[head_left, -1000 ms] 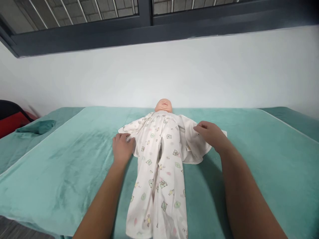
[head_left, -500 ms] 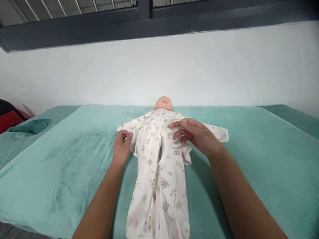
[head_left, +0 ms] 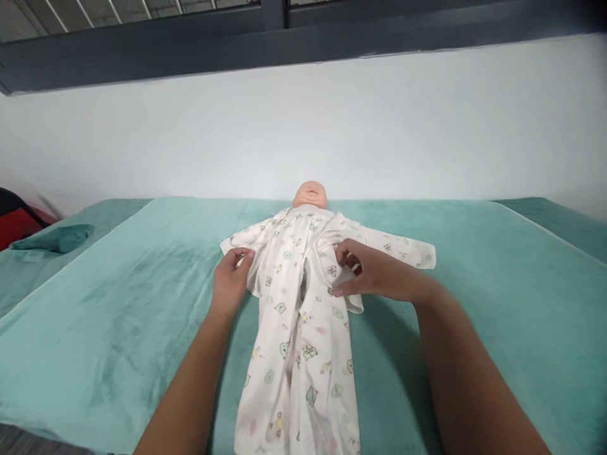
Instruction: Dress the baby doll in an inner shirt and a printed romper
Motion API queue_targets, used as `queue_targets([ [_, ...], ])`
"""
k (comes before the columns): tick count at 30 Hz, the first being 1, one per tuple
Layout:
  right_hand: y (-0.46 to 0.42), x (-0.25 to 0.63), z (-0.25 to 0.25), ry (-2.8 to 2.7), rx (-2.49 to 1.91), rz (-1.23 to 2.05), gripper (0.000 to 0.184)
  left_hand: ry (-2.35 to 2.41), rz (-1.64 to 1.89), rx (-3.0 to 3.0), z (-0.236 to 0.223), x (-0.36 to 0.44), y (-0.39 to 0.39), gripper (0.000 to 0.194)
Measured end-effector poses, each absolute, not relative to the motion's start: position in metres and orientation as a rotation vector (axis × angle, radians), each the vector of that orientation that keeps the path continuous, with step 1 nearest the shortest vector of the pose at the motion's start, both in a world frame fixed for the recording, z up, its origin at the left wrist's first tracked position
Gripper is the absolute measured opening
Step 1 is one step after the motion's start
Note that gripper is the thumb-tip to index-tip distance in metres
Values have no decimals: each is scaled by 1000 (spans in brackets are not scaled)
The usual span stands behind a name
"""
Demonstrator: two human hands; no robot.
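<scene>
A baby doll (head_left: 310,194) lies on its back, its head toward the wall. It has on a white printed baby shirt (head_left: 398,248) with the sleeves spread to both sides. Matching baby trousers (head_left: 279,335) lie lengthwise over the doll's front, legs toward me. At the shirt's left side, below the sleeve, my left hand (head_left: 231,278) is closed, thumb and fingers pinched at the cloth edge. My right hand (head_left: 374,272) is over the right side of the trousers' upper part, fingers curled and thumb apart. Whether its fingertips touch the cloth is hard to tell.
Green plush cloth (head_left: 142,303) covers the bed surface beneath the doll. A white wall (head_left: 303,133) rises behind it, under a dark window frame (head_left: 190,57). At the far left are a bunched green cloth (head_left: 57,239) and a red and black object (head_left: 19,221).
My right hand has turned and lowered over the trousers, its thumb now pointing toward the cloth and the fingers more curled. My left hand stays nearly in place at the shirt's side.
</scene>
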State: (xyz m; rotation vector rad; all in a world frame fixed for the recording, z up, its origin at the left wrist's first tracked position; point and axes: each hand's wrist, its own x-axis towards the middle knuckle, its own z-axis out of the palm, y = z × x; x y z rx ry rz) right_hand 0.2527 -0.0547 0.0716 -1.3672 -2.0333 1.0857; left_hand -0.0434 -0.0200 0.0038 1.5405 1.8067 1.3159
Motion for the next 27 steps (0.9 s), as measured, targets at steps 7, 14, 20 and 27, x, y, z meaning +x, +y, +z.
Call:
queue_targets([
  [7,-58,257,74,-2113,-1322,1123,20,1852,1209,1582,6,-42,-21,26],
  [14,-61,251,74,-1806,-1012,1282,20,1857,1245,1587,10,-40,-25,30],
  [20,-63,238,72,-1944,-1013,1397,18,1855,1240,1582,12,-38,-27,31],
  [27,-62,235,74,-1925,-1038,1145,15,1852,1226,1556,10,-40,-26,33],
])
